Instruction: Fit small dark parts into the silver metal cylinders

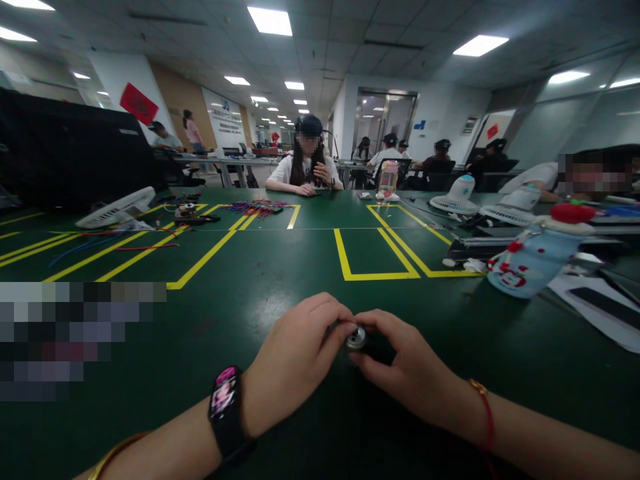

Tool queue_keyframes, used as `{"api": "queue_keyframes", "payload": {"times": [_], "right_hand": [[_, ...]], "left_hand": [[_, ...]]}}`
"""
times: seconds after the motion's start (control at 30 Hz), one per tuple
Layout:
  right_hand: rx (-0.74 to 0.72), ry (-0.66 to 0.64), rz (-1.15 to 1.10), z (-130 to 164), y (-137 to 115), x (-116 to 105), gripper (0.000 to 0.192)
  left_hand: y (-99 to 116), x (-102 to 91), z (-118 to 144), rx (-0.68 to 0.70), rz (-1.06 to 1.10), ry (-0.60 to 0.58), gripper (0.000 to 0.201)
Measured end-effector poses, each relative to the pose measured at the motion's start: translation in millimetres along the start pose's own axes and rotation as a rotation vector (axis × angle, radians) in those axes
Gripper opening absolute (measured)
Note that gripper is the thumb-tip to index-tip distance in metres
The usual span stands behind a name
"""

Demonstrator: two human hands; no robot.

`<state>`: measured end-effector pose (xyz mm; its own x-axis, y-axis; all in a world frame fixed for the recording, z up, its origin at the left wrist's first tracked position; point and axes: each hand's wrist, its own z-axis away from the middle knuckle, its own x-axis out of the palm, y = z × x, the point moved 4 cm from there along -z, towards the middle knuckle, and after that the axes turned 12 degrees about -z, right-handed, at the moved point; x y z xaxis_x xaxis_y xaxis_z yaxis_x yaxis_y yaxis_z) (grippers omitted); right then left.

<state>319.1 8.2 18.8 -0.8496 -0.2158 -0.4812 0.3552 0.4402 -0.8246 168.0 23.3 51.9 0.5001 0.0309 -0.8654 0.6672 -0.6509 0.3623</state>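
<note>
Both my hands meet over the table around a small cylindrical part [356, 339] with a round silver metal face and a dark centre. What lies behind the face is dark and mostly hidden, so its exact kind does not show. My right hand [400, 357] grips it from the right, thumb below and fingers above. My left hand [307, 353] is closed in a pinch at the metal face, thumb and index finger at its upper edge. Whether the left fingertips hold a separate tiny piece there, I cannot tell.
The green table [260, 373] carries yellow tape lines. A blue bottle [525, 260] with a red top stands at right, near a dark phone [607, 307] on paper. Small fans [457, 197], a wire bundle [257, 208] and a tilted white fan [117, 210] lie farther off. A person sits opposite.
</note>
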Motion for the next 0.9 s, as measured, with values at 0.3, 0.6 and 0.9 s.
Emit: {"api": "queue_keyframes", "payload": {"times": [0.3, 0.6, 0.9], "right_hand": [[0.017, 0.038, 0.073, 4, 4, -6, 0.035], [0.01, 0.024, 0.114, 9, 9, -2, 0.054], [0.19, 0.391, 0.463, 38, 39, -108, 0.048]], "left_hand": [[-26, -2.4, 7, -0.047, -0.041, -0.026, 0.011], [-42, 21.9, 19, -0.016, -0.102, -0.149, 0.012], [-80, -9.7, 48, -0.197, -0.038, -0.082, 0.02]]}}
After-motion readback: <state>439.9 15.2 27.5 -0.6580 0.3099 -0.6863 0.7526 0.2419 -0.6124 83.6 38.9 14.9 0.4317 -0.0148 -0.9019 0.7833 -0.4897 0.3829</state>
